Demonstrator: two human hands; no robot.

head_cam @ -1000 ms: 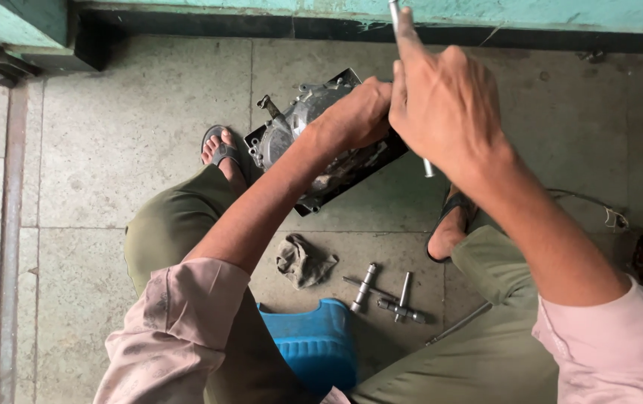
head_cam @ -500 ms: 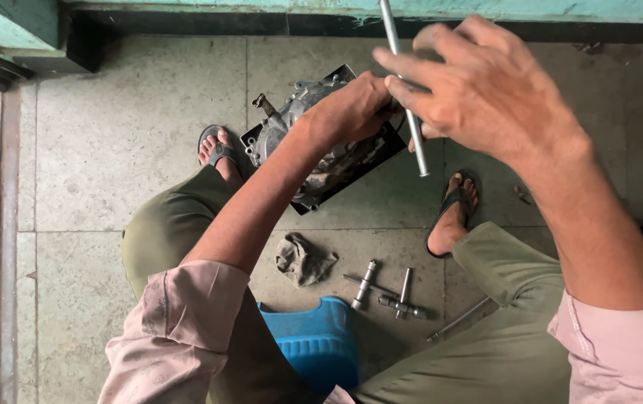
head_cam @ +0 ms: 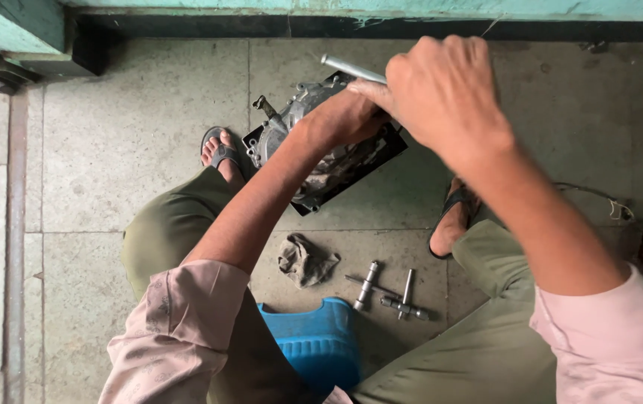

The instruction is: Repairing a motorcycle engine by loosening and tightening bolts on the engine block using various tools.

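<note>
Two hands meet above a metal engine part [head_cam: 329, 150] that rests in a shallow black tray [head_cam: 392, 142] on the stone floor, between the person's sandalled feet. Nearest the camera, a blue plastic stool [head_cam: 314, 344] shows between the knees, well below both hands. Just beyond it, on the floor under the forearms, lie a crumpled grey rag [head_cam: 305, 260] and a small group of socket tools [head_cam: 389, 290], all well apart from either hand. Farther out, the left hand [head_cam: 344, 120] presses down on the top of the engine part, fingers closed over it. The right hand [head_cam: 445, 93] hovers just beside and slightly above the left, touching it at the fingertips, and is clamped around a slim metal rod [head_cam: 351, 69]. The rod's free end projects to the left of the right hand, over the far edge of the engine part. Beyond both hands runs a green painted wall base [head_cam: 187, 9].
</note>
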